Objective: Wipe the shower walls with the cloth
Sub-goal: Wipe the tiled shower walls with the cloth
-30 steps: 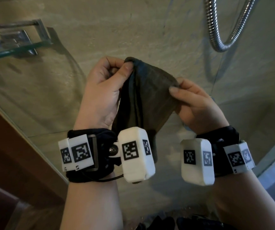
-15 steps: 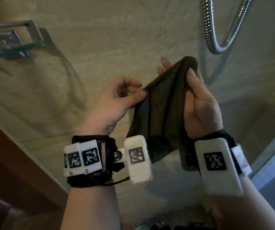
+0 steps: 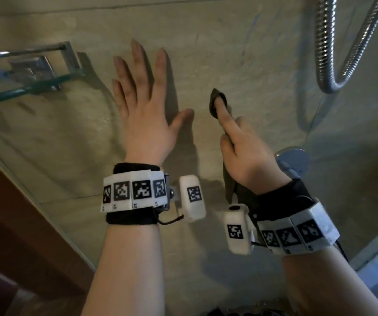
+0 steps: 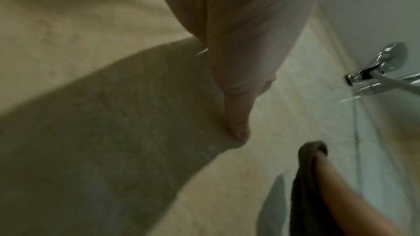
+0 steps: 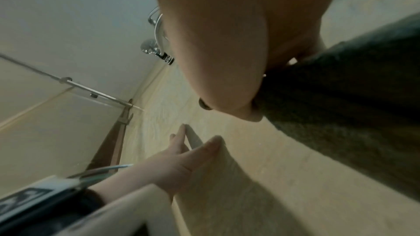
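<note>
The shower wall (image 3: pixel 240 53) is beige stone-look tile, pretty matt, with faint veining and thin grout lines, smooth rather than gritty. The cloth (image 3: pixel 215 103) is dark olive-grey, soft and fuzzy like microfibre or terry; up close in the right wrist view you can see its nubby pile. The shower hose (image 3: pixel 329 42) is ribbed metal, shiny chrome with bright highlights. The shelf (image 3: pixel 24 87) near the wall's left edge is greenish clear glass on a brushed-looking metal bracket. The side panel is glass too, glossy. Wristbands are black fabric with white matt plastic blocks. The trim at lower left looks like brown wood.
</note>
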The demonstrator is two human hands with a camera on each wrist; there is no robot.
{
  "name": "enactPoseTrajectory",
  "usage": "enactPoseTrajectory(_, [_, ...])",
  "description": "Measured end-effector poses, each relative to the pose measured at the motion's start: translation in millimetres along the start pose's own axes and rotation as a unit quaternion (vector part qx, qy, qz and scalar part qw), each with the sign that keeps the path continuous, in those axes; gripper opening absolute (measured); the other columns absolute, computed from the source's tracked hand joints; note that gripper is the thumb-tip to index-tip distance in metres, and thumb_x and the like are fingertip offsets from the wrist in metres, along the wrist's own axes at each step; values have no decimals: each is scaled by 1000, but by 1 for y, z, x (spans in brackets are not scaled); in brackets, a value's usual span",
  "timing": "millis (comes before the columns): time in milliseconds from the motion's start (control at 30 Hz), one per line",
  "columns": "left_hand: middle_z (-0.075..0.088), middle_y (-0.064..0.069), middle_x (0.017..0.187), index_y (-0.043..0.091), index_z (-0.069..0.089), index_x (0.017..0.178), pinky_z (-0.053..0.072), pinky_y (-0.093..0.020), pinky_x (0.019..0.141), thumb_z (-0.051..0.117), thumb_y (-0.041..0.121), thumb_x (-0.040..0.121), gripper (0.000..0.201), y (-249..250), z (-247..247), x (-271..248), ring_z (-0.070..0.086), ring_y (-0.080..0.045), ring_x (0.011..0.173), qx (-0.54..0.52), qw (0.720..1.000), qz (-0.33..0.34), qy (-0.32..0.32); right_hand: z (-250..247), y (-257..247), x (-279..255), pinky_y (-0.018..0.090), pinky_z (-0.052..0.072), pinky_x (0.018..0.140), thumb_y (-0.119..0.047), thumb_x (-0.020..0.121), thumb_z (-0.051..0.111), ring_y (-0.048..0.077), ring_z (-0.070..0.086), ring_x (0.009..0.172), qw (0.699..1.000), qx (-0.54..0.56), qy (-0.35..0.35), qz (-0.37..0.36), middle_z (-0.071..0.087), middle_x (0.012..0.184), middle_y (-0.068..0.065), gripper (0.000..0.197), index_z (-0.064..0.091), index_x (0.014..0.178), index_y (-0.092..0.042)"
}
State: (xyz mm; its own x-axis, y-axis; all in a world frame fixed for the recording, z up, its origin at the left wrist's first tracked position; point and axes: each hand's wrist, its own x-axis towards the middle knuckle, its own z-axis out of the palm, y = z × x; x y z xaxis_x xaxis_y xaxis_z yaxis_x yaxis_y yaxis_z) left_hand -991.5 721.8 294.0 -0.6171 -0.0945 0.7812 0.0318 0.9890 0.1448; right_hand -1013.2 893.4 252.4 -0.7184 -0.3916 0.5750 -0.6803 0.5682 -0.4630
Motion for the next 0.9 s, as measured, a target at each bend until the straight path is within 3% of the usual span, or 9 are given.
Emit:
enactPoseTrajectory(133, [-8, -21, 160, 20, 0, 155, -19, -42, 112, 53, 63, 88, 95, -8, 8, 0, -14, -45, 143, 8, 1000, 7, -13, 9, 0, 9, 44, 47, 77, -19, 97, 38, 24, 53, 83, 1000, -11, -11, -3, 48, 100, 3, 77, -16, 127, -65])
enactPoseTrajectory(233, [-8, -21, 160, 21, 0, 155, -17, -45, 112, 50, 66, 87, 95, -11, 10, 1, -14, -46, 143, 13, 1000, -2, -14, 8, 2, 13, 42, 47, 69, -20, 93, 42, 25, 54, 73, 999, -36, 28, 20, 51, 82, 1, 77, -11, 133, -59])
enactPoseTrajectory(400, [-7, -23, 159, 20, 2, 155, -18, -47, 111, 47, 68, 88, 95, -12, 12, 0, -14, -49, 141, 5, 1000, -6, -17, 0, 8, 12, 46, 50, 61, -24, 87, 46, 29, 52, 57, 988, -57, 102, 104, 52, 61, 4, 78, 3, 151, -40])
enactPoseTrajectory(500, [-8, -22, 160, 21, 1, 155, -18, -47, 110, 48, 68, 87, 95, -12, 13, 0, -15, -49, 141, 0, 1000, -10, -15, 2, 1, 15, 47, 50, 64, -30, 83, 41, 32, 55, 61, 991, -51, 75, 96, 57, 66, 8, 78, 6, 151, -39])
enactPoseTrajectory(633, [-10, -20, 160, 22, -1, 155, -20, -45, 110, 50, 67, 87, 96, -11, 14, 0, -16, -47, 142, 1, 1000, -16, -12, 5, -6, 14, 46, 51, 70, -25, 88, 45, 28, 58, 68, 998, -45, 8, 52, 58, 73, 4, 75, -2, 138, -55])
enactPoseTrajectory(733, [-7, -20, 160, 22, 1, 155, -19, -44, 110, 51, 68, 86, 97, -10, 13, 0, -15, -48, 142, -2, 1000, -14, -5, -1, 1, 15, 44, 50, 67, -26, 88, 45, 29, 56, 66, 995, -67, 33, 70, 53, 69, 3, 76, -4, 137, -59])
enactPoseTrajectory(900, [-10, -19, 160, 22, -1, 155, -19, -48, 110, 55, 63, 87, 97, -6, 11, 1, -18, -47, 141, -6, 1000, -23, -10, -15, 7, 17, 49, 51, 70, -20, 90, 47, 34, 57, 68, 982, -61, 77, 160, 57, 72, 11, 82, -3, 149, -46])
